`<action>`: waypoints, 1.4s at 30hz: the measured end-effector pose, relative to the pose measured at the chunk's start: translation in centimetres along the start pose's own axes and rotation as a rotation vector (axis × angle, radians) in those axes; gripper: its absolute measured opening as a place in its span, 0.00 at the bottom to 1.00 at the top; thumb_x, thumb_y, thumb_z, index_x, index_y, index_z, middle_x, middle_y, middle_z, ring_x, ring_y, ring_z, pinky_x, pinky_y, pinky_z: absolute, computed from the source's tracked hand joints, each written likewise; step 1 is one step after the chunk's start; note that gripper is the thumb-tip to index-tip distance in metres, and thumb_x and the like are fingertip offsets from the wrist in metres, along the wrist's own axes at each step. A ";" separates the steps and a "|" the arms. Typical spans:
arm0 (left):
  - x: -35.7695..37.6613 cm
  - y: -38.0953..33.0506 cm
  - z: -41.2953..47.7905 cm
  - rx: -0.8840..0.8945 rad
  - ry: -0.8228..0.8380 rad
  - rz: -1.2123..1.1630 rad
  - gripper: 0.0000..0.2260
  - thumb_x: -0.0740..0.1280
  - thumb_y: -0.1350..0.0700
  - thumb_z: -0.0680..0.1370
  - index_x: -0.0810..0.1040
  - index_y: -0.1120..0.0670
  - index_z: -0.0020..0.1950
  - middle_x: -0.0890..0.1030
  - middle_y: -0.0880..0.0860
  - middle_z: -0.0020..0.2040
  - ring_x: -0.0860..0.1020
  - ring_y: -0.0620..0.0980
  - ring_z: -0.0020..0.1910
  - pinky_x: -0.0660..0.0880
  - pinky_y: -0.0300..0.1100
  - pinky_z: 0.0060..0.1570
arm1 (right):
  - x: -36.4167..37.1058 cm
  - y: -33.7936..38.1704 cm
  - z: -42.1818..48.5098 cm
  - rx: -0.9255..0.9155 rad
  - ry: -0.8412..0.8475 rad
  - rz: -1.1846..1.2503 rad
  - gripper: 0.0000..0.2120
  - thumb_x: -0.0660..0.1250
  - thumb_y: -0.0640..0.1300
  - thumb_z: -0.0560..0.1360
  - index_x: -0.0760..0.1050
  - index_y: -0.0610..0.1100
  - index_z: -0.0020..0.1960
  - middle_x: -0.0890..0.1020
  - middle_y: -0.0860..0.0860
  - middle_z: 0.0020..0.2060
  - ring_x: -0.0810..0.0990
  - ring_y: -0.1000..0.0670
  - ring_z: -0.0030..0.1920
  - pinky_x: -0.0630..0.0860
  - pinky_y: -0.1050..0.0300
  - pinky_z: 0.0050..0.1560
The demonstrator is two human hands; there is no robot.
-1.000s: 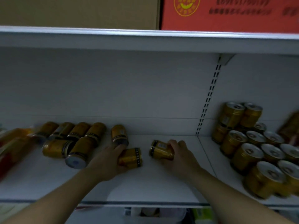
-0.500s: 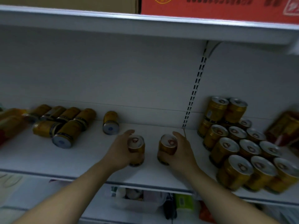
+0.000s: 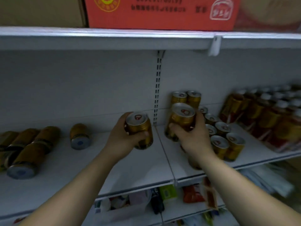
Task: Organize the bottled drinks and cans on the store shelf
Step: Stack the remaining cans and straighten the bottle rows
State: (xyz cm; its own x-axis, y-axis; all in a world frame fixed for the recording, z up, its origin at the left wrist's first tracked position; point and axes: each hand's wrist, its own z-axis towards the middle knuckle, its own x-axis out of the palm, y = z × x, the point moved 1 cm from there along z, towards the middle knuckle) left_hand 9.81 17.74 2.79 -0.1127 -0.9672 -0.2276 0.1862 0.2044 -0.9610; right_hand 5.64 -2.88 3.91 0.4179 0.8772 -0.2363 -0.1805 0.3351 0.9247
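A dim white store shelf [image 3: 81, 168] fills the view, under an upper shelf carrying a red carton [image 3: 162, 12].

The main risk, as I judge it, sits at your right. A tight block of standing cans [image 3: 218, 144] has a stacked pair [image 3: 185, 98] perched on its back row. Your right grip [image 3: 193, 137] is clamped around a can [image 3: 182, 119], just beside that block and in front of the pair. A nudge while you set it down could topple the pair or knock over the row. At far left, a heap of lying cans [image 3: 29, 150] and one stray can [image 3: 79, 137] point their round bases at you. These could roll towards the open front edge if the shelf is jolted. Your left grip [image 3: 121, 141] is curled around a second can [image 3: 140, 129], just left of the shelf seam [image 3: 164, 152]. Both held cans lean slightly, so one set down on that seam may wobble. I cannot tell whether either base touches the shelf.

The cans are short, gold and ridged near the top. They have silver lids, red-marked pull tabs and a dark band low on the label. They look smooth and rigid.
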 end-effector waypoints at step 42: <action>23.1 0.3 11.1 0.005 -0.322 -0.061 0.25 0.70 0.65 0.74 0.62 0.45 0.62 0.76 0.41 0.53 0.76 0.30 0.47 0.75 0.27 0.43 | -11.3 -15.0 23.7 -0.011 0.390 0.086 0.26 0.72 0.37 0.72 0.63 0.51 0.64 0.74 0.53 0.56 0.73 0.52 0.58 0.69 0.58 0.58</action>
State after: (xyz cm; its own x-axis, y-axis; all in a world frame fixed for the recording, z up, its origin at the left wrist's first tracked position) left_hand 18.05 -6.17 -1.02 0.1908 -0.9757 -0.1074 0.1933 0.1446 -0.9704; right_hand 24.75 -25.95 -0.26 0.0322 0.9663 -0.2553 -0.2110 0.2563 0.9433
